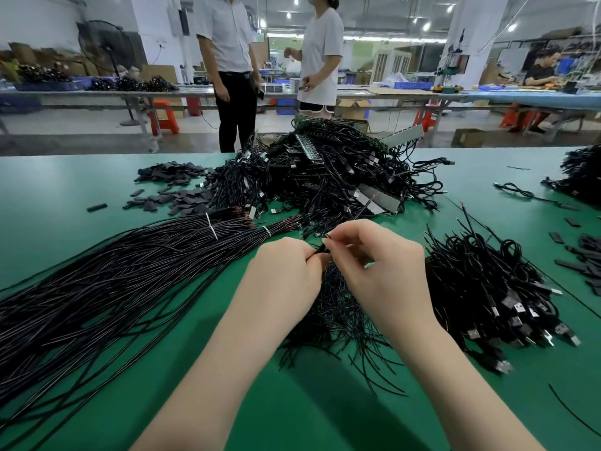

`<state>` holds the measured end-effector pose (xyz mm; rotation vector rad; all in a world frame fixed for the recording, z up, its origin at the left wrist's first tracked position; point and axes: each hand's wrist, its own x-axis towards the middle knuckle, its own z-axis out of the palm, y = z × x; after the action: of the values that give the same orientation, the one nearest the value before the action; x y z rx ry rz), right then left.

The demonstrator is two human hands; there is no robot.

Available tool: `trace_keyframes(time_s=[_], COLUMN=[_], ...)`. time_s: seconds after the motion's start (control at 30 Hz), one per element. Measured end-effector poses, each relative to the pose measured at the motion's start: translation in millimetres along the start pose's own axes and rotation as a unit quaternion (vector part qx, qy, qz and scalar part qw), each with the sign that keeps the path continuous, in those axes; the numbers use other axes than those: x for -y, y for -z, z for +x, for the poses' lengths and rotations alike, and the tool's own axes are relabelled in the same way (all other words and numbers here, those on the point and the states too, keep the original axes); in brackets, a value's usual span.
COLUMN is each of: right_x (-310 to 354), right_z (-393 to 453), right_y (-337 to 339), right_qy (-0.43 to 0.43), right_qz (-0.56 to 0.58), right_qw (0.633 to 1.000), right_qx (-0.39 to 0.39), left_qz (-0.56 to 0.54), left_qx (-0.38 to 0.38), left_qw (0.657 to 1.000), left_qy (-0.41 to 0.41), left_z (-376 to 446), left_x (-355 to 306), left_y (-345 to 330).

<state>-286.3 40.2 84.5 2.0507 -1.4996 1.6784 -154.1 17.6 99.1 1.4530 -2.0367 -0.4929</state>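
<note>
A thin black wire (319,249) sits pinched between both hands, above a loose heap of cut wires (338,314) on the green surface (325,411). The left hand (286,275) grips it with curled fingers and the right hand (380,265) nips it between thumb and forefinger. Tied wire bundles (130,265) lie to the left, USB cables (494,288) to the right.

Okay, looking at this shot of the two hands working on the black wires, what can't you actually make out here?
Head view, the only one:
- Thin black wire pinched by the left hand and right hand: the pinched part is covered by fingertips and too small to read.
- Short-wire pile: its middle is hidden under both wrists.
- Long wire bundle: its far ends are cut off by the left edge.
- Background bench: blurred, so its contents are unclear.
</note>
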Motion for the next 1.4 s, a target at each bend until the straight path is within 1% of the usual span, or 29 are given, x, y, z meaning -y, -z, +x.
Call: trace_keyframes(time_s=[0.07, 0.13, 0.23, 0.33, 0.4, 0.47, 0.53, 0.6, 0.67, 0.73, 0.77, 0.8, 0.83, 0.87, 0.9, 0.93, 0.97, 1.0, 1.03, 1.07, 1.1, 1.13, 1.17, 1.2, 1.23, 1.27, 1.37, 1.4], right_x=[1, 0, -1, -2, -4, -5, -5, -5, -5, -7, -10, -15, -20, -24, -28, -31, -31, -31, -30, -26, -21, -15, -11, -8, -4, -1, 1, 1], right_z=[-1, -2, -2, -2, -1, 1, 5, 9, 12, 17, 19, 21, 22, 22, 21, 19, 17, 16, 15, 14, 13, 13, 11, 10, 8, 7, 8, 9], right_y=[-2, -2, -2, -2, -1, 3, 9, 18, 28, 42, 51, 60, 69, 75, 76, 74, 68, 59, 49, 40, 31, 25, 19, 15, 12, 12, 16, 18], right_qy=[-0.008, -0.02, -0.066, -0.115, -0.157, -0.196, -0.219, -0.205, -0.145, -0.099, -0.098, -0.11, -0.133, -0.163, -0.196, -0.228, -0.258, -0.282, -0.296, -0.294, -0.276, -0.24, -0.194, -0.143, -0.095, -0.05, 0.048, 0.068], right_qz=[-0.002, 0.007, 0.064, 0.082, 0.103, 0.133, 0.143, 0.103, 0.027, -0.012, 0.003, 0.04, 0.106, 0.199, 0.297, 0.384, 0.451, 0.497, 0.519, 0.513, 0.473, 0.401, 0.31, 0.219, 0.139, 0.076, -0.04, -0.064], right_qw=[1.0, 1.0, 0.996, 0.99, 0.982, 0.971, 0.962, 0.963, 0.972, 0.967, 0.956, 0.939, 0.916, 0.887, 0.853, 0.818, 0.787, 0.767, 0.763, 0.782, 0.823, 0.878, 0.929, 0.965, 0.986, 0.996, 0.998, 0.995], right_qx=[0.01, 0.016, 0.017, 0.011, 0.013, 0.031, 0.08, 0.139, 0.183, 0.236, 0.277, 0.324, 0.363, 0.383, 0.382, 0.363, 0.332, 0.291, 0.246, 0.198, 0.15, 0.103, 0.063, 0.033, 0.014, 0.005, 0.023, 0.027], left_qz=[0.011, 0.025, 0.079, 0.129, 0.141, 0.132, 0.136, 0.166, 0.2, 0.212, 0.197, 0.157, 0.09, 0.002, -0.092, -0.184, -0.272, -0.359, -0.448, -0.528, -0.588, -0.621, -0.632, -0.633, -0.629, -0.612, -0.48, -0.434], left_qx=[0.007, 0.012, 0.014, 0.01, 0.014, 0.02, 0.033, 0.053, 0.078, 0.125, 0.163, 0.214, 0.274, 0.33, 0.366, 0.378, 0.37, 0.352, 0.334, 0.315, 0.291, 0.26, 0.229, 0.202, 0.177, 0.152, 0.062, 0.036], left_qw=[1.0, 0.999, 0.997, 0.992, 0.99, 0.991, 0.989, 0.983, 0.972, 0.961, 0.956, 0.951, 0.943, 0.927, 0.907, 0.888, 0.872, 0.854, 0.825, 0.788, 0.754, 0.736, 0.732, 0.736, 0.744, 0.763, 0.871, 0.899], left_qy=[0.023, 0.027, 0.016, -0.003, -0.017, -0.026, -0.041, -0.064, -0.092, -0.123, -0.141, -0.156, -0.168, -0.178, -0.186, -0.184, -0.167, -0.133, -0.084, -0.027, 0.029, 0.074, 0.107, 0.129, 0.14, 0.141, 0.085, 0.055], left_z=[1, 1, 1, -1, -1, -1, -1, -1, -2, -6, -7, -10, -12, -13, -13, -13, -12, -11, -9, -5, -2, 2, 4, 6, 7, 6, 4, 4], left_x=[0, 0, -3, -4, -4, -3, -1, 1, 1, -1, -2, -3, -4, -5, -6, -6, -5, -5, -6, -6, -5, -3, -2, -1, -2, -2, -4, -5], left_y=[-2, -4, -6, -11, -12, -11, -8, -5, -2, 1, 4, 8, 13, 18, 22, 25, 26, 26, 24, 21, 18, 15, 13, 10, 7, 4, -2, -2])
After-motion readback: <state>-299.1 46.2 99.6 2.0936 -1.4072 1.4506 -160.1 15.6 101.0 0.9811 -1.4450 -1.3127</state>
